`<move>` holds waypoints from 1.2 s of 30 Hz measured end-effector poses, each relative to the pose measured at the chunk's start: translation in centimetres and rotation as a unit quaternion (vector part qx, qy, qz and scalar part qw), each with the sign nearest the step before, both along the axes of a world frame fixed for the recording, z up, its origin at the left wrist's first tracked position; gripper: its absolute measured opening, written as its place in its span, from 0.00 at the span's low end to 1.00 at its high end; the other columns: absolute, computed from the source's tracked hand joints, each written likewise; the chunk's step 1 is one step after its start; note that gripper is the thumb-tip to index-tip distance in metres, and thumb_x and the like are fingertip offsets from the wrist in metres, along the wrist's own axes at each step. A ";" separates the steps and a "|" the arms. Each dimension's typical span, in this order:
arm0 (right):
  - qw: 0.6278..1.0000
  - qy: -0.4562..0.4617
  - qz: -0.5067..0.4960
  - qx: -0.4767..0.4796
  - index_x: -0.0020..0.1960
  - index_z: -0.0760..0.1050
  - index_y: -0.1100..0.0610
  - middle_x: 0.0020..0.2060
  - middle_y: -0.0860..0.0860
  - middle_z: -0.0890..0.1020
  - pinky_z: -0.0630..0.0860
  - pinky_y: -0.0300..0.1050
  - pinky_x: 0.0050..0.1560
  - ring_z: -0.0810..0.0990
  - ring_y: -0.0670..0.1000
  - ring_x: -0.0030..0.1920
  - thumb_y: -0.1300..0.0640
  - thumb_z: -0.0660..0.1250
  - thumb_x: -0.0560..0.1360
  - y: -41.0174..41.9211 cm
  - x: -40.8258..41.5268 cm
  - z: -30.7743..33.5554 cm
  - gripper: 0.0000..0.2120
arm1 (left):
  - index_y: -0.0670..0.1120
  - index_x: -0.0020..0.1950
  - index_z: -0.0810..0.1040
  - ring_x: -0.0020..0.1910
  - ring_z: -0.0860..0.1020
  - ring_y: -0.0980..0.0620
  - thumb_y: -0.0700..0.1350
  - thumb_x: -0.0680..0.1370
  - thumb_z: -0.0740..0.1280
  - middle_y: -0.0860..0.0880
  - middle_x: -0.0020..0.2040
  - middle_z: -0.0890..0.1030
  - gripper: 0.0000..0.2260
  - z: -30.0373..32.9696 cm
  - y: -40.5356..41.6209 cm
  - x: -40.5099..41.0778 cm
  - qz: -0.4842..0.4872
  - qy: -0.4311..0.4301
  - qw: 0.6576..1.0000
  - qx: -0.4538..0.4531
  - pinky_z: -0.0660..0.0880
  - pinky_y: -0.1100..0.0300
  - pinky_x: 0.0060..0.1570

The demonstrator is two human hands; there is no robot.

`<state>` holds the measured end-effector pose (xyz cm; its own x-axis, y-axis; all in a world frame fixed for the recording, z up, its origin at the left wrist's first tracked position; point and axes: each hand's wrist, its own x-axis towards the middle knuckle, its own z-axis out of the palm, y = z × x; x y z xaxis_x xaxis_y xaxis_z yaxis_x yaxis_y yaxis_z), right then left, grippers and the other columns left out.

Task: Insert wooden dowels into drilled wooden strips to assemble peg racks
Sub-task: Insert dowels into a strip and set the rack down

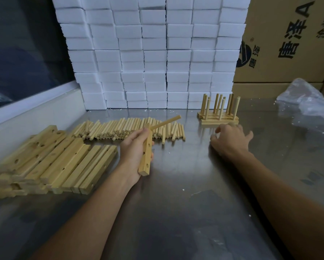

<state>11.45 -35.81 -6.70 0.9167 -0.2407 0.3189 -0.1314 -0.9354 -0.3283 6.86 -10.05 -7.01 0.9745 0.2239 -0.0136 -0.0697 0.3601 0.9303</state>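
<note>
The left hand (134, 147) grips a drilled strip (145, 156) above the desk (176, 203), fingers curled round its middle. One dowel (165, 122) sticks out of the strip's far end at a slant, pointing up and right. At least two more holes show empty along the strip's face. The right hand (230, 140) rests on the desk with fingers loosely spread, holding nothing, just in front of the finished racks (219, 111) and well to the right of the loose dowels (131, 129).

The main risk lies in that one dowel. I cannot tell how deep it sits; if it is only started in its hole, tilting or swinging the strip could let it drop out or lean further, and forcing it while crooked could jam it or split the wood round the hole.

The strip is held by one hand in the air, so pressing the next dowel in without bracing could twist it in the palm.

The right hand lies very close to the finished racks, whose pegs stand upright; a careless sweep toward the loose dowels could knock them over. Reaching into that pile could also set round dowels rolling toward the stacked strips (50, 162) at the left or off across the desk.
</note>
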 end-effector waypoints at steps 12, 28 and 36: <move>0.995 -0.034 -0.018 0.091 0.54 0.81 0.64 0.50 0.60 0.83 0.79 0.54 0.54 0.81 0.59 0.51 0.70 0.69 0.73 -1.3 -0.6 0.3 0.10 | 0.45 0.55 0.82 0.22 0.72 0.52 0.45 0.80 0.68 0.43 0.36 0.78 0.07 0.1 0.2 -0.1 -0.010 0.005 1.000 -0.003 0.68 0.62 0.21; 0.984 0.128 0.104 0.066 0.60 0.74 0.60 0.49 0.53 0.79 0.79 0.50 0.50 0.79 0.53 0.49 0.59 0.64 0.77 2.5 -0.5 2.8 0.12 | 0.42 0.45 0.76 0.22 0.67 0.54 0.37 0.78 0.63 0.45 0.36 0.74 0.05 0.8 0.7 -0.7 -0.040 0.008 0.994 -0.097 0.64 0.65 0.20; 0.850 0.108 0.261 0.445 0.62 0.72 0.66 0.46 0.61 0.78 0.82 0.45 0.47 0.80 0.54 0.42 0.67 0.61 0.80 7.6 -3.6 6.2 0.11 | 0.41 0.48 0.76 0.24 0.66 0.55 0.30 0.75 0.56 0.46 0.39 0.73 0.12 0.7 0.8 -0.9 -0.055 -0.012 0.993 -0.103 0.62 0.64 0.23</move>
